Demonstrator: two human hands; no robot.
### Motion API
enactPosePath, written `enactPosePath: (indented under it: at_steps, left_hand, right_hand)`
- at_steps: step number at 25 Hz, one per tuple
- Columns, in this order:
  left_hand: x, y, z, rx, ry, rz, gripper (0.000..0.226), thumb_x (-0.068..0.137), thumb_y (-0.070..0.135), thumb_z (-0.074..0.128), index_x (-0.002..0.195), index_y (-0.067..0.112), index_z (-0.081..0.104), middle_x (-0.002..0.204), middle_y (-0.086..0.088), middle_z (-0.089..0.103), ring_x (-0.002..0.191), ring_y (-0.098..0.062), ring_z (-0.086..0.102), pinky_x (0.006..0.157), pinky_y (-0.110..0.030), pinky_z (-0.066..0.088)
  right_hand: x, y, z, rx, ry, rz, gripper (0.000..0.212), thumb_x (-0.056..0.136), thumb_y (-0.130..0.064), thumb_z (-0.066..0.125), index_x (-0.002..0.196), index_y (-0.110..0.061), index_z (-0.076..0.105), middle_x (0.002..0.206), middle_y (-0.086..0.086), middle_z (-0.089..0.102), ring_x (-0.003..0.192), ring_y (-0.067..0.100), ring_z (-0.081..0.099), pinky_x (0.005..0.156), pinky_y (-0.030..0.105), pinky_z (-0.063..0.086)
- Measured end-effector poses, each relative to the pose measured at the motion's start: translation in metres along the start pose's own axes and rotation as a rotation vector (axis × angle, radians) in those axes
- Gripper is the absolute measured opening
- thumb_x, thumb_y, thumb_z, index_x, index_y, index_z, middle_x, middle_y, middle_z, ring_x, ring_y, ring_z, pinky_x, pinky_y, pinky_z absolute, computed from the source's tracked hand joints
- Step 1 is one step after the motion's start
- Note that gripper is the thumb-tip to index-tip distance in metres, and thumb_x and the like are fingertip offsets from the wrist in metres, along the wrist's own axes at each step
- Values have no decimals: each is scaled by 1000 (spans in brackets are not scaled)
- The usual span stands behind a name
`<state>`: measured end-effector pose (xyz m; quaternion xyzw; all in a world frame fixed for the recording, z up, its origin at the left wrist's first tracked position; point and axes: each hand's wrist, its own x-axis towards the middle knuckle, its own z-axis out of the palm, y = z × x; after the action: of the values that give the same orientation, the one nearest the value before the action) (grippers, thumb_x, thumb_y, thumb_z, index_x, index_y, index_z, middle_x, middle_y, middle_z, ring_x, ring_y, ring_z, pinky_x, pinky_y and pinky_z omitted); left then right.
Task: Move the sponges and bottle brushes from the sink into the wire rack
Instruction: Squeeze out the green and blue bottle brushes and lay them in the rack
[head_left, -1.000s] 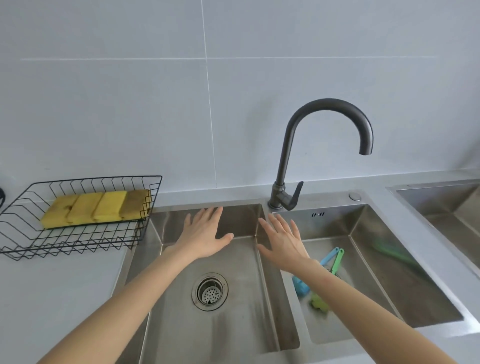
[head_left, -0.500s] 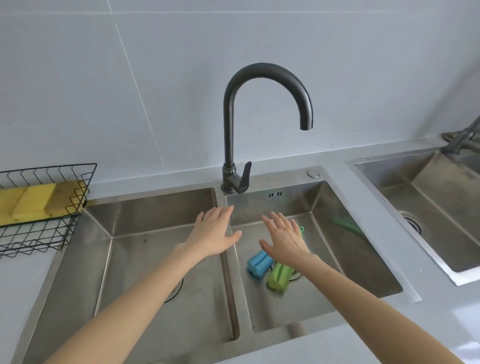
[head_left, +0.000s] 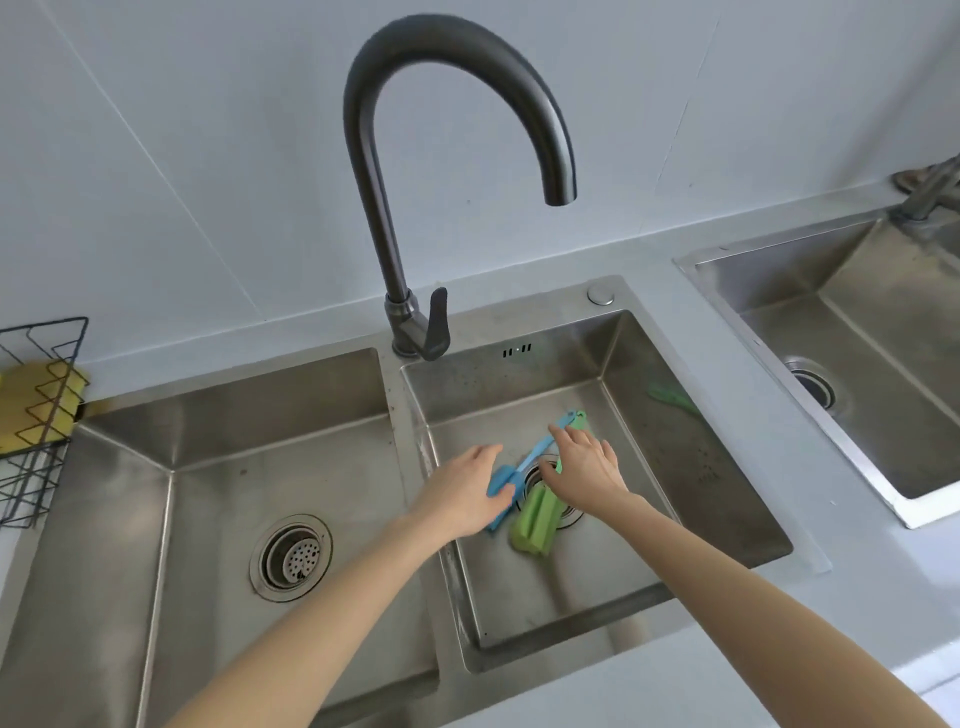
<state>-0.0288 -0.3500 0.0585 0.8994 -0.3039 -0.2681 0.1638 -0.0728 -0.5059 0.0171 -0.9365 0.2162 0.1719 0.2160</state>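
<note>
Two bottle brushes lie on the floor of the right sink basin (head_left: 691, 483), over its drain. My left hand (head_left: 460, 493) curls around the sponge head of the blue bottle brush (head_left: 537, 449), thumb above and fingers below it. My right hand (head_left: 584, 470) rests on the handle of the green bottle brush (head_left: 532, 522), hiding most of that handle; whether it grips is unclear. At the left edge, the black wire rack (head_left: 49, 338) holds yellow sponges (head_left: 31, 405) and is partly cut off by the frame.
A tall dark faucet (head_left: 387, 171) arches over the divider between the basins. The left basin (head_left: 218, 483) shows only its drain. A second steel sink (head_left: 872, 332) sits at the far right. A faint green streak (head_left: 670, 397) shows on the right basin's wall.
Both hands have dropped from above the divider into the right basin and onto the brushes. The view has swung right, pushing the rack to the frame's edge.
</note>
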Motion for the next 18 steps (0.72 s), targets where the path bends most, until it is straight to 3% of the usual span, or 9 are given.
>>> enactPosePath:
  at_steps: [8,14,18]
  left_hand:
    - [37,1,46,-36,-141,-65,50,91,32,44,134,10,34,137,-10,45,120,-27,47,92,-35,41]
    - [56,-5,76,-85,-272,-148,44,89,31,46,127,8,41,130,-12,50,117,-28,49,92,-37,44]
    - [62,-8,91,-178,-294,-172,42,88,29,50,125,11,43,122,-11,55,108,-25,54,84,-34,44]
  right_hand:
    - [32,26,34,243,-168,211,53,91,-23,45,140,-7,32,137,20,43,123,36,46,98,39,39]
    - [58,34,51,364,-189,352,43,90,-19,48,126,4,42,127,25,49,116,36,49,90,34,41]
    - [70,40,62,413,-189,442,43,89,-23,51,124,1,43,125,22,55,116,36,51,89,35,44]
